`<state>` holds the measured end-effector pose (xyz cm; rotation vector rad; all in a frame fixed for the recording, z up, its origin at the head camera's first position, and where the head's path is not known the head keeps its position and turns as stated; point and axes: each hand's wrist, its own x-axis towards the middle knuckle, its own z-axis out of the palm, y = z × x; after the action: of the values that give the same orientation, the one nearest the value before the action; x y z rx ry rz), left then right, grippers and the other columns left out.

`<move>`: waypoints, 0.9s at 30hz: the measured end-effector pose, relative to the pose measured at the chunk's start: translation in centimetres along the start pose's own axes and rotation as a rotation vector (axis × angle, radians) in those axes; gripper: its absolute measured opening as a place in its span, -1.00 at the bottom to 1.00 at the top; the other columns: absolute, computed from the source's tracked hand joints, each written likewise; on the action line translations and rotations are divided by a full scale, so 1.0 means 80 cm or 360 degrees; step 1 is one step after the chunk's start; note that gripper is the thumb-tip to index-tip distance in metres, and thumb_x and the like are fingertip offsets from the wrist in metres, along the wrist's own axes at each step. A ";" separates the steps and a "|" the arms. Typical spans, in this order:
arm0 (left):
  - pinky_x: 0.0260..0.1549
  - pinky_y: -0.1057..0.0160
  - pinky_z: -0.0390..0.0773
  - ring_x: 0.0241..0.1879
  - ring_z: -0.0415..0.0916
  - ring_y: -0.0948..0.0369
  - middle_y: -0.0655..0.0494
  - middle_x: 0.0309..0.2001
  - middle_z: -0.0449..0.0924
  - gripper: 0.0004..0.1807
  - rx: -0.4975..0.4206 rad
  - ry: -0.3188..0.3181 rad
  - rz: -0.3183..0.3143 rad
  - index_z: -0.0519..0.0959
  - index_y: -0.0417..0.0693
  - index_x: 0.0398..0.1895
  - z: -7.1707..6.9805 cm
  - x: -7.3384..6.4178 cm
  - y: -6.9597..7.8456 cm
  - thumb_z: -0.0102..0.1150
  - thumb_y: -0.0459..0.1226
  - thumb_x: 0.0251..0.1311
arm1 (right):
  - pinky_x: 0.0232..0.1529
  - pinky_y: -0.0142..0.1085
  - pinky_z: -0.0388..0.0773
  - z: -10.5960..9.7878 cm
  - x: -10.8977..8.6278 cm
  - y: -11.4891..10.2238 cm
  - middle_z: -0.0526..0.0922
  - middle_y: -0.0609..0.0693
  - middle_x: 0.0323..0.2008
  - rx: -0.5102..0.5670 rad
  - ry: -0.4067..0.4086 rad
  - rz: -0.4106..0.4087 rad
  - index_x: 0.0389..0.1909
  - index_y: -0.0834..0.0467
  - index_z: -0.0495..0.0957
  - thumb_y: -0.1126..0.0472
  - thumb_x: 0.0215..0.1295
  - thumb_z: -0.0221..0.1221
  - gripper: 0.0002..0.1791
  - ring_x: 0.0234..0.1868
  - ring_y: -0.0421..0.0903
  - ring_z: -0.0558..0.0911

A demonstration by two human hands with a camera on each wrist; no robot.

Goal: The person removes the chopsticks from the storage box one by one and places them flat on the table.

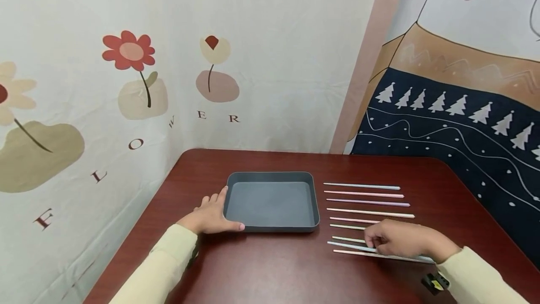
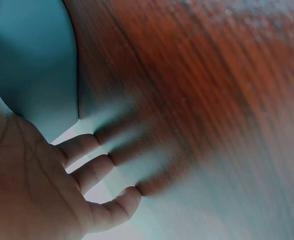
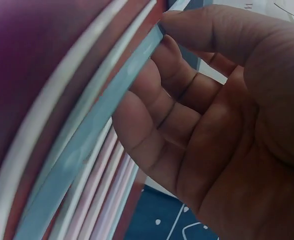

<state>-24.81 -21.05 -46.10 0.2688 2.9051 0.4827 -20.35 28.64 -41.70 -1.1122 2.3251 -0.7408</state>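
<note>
My right hand (image 1: 405,238) is over the near part of a row of chopsticks, and its thumb and forefinger pinch a light blue chopstick (image 3: 82,150). That chopstick lies at a slant to its neighbours, and the hand covers part of it in the head view. A pale pink chopstick (image 1: 358,253) lies on its near side, a light green chopstick (image 1: 348,239) on its far side. At the left end of a shallow grey tray (image 1: 272,204), my left hand (image 1: 208,215) rests with fingers spread along the side and thumb at the near corner.
Several more chopsticks lie roughly parallel right of the tray, among them a purple chopstick (image 1: 368,202) and, farthest back, a light blue one. All stand on a dark red wooden table (image 1: 270,266). Behind it hangs a printed flower curtain (image 1: 278,83); a navy tree-patterned cloth (image 1: 455,140) borders the right side.
</note>
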 end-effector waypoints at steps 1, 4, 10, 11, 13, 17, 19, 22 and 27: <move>0.00 -0.38 0.30 0.25 0.18 -0.18 -0.25 0.37 0.24 0.56 0.0002 0.0000 -0.0001 -0.15 -0.21 0.58 0.000 0.000 0.000 0.28 0.54 -0.35 | -0.50 -0.43 0.36 0.002 -0.002 0.001 0.34 -0.31 -0.55 0.0009 -0.0005 0.0008 -0.39 0.02 0.50 0.49 0.26 0.14 -0.74 -0.53 -0.40 0.32; -0.01 -0.38 0.31 0.24 0.18 -0.18 -0.26 0.36 0.24 0.55 -0.0002 -0.0005 0.0006 -0.15 -0.22 0.57 0.000 -0.001 0.000 0.28 0.54 -0.34 | -0.51 -0.43 0.35 0.010 -0.009 0.004 0.35 -0.32 -0.55 0.0049 -0.0026 0.0031 -0.39 0.03 0.49 0.48 0.25 0.15 -0.75 -0.54 -0.41 0.31; 0.00 -0.36 0.32 0.25 0.17 -0.18 -0.25 0.37 0.23 0.55 -0.0008 -0.0016 -0.0006 -0.15 -0.22 0.58 -0.001 -0.002 0.000 0.30 0.53 -0.33 | -0.53 -0.46 0.29 0.025 -0.017 0.010 0.31 -0.33 -0.56 0.0148 -0.0062 0.0031 -0.39 0.08 0.48 0.52 0.22 0.13 -0.76 -0.56 -0.43 0.27; 0.00 -0.36 0.32 0.25 0.17 -0.18 -0.25 0.37 0.23 0.55 -0.0009 -0.0015 -0.0009 -0.15 -0.22 0.57 -0.001 -0.002 0.000 0.30 0.53 -0.33 | -0.53 -0.46 0.28 0.027 -0.017 0.011 0.31 -0.33 -0.56 0.0154 -0.0063 0.0028 -0.39 0.09 0.48 0.52 0.23 0.13 -0.76 -0.56 -0.43 0.26; 0.00 -0.37 0.32 0.24 0.17 -0.18 -0.25 0.36 0.23 0.55 -0.0009 -0.0013 -0.0013 -0.14 -0.23 0.57 -0.001 -0.003 0.000 0.30 0.52 -0.33 | -0.53 -0.47 0.28 0.030 -0.016 0.013 0.30 -0.33 -0.57 0.0119 -0.0050 0.0010 -0.40 0.08 0.48 0.52 0.23 0.14 -0.75 -0.57 -0.43 0.25; 0.00 -0.37 0.32 0.25 0.17 -0.18 -0.26 0.37 0.23 0.55 -0.0002 -0.0011 -0.0008 -0.14 -0.23 0.57 -0.001 -0.003 0.000 0.29 0.53 -0.33 | -0.53 -0.46 0.30 0.034 -0.014 0.016 0.30 -0.35 -0.58 0.0024 -0.0015 -0.0008 -0.41 0.04 0.48 0.50 0.21 0.18 -0.73 -0.57 -0.45 0.25; 0.00 -0.37 0.32 0.25 0.17 -0.18 -0.25 0.37 0.23 0.55 0.0003 -0.0009 -0.0007 -0.15 -0.23 0.57 0.000 -0.002 -0.001 0.28 0.54 -0.33 | -0.54 -0.47 0.31 0.035 -0.014 0.016 0.31 -0.36 -0.57 -0.0047 0.0006 -0.0023 -0.42 0.01 0.48 0.51 0.17 0.20 -0.71 -0.56 -0.46 0.26; 0.00 -0.37 0.32 0.24 0.18 -0.17 -0.25 0.36 0.23 0.55 0.0008 -0.0004 -0.0007 -0.15 -0.22 0.57 0.001 -0.001 -0.002 0.28 0.54 -0.33 | -0.54 -0.46 0.33 0.036 -0.014 0.017 0.33 -0.38 -0.57 -0.0128 0.0034 -0.0046 -0.42 0.00 0.48 0.51 0.12 0.23 -0.69 -0.55 -0.47 0.28; -0.01 -0.37 0.32 0.24 0.18 -0.18 -0.25 0.36 0.24 0.55 0.0011 0.0001 0.0001 -0.15 -0.22 0.57 -0.001 -0.002 0.001 0.28 0.54 -0.33 | -0.53 -0.45 0.35 0.037 -0.014 0.016 0.35 -0.37 -0.57 -0.0185 0.0065 -0.0063 -0.42 -0.01 0.50 0.52 0.05 0.24 -0.67 -0.55 -0.47 0.30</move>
<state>-24.64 -21.04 -45.95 0.2708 2.9080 0.4730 -18.67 29.40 -44.54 -1.2070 2.4132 -0.6555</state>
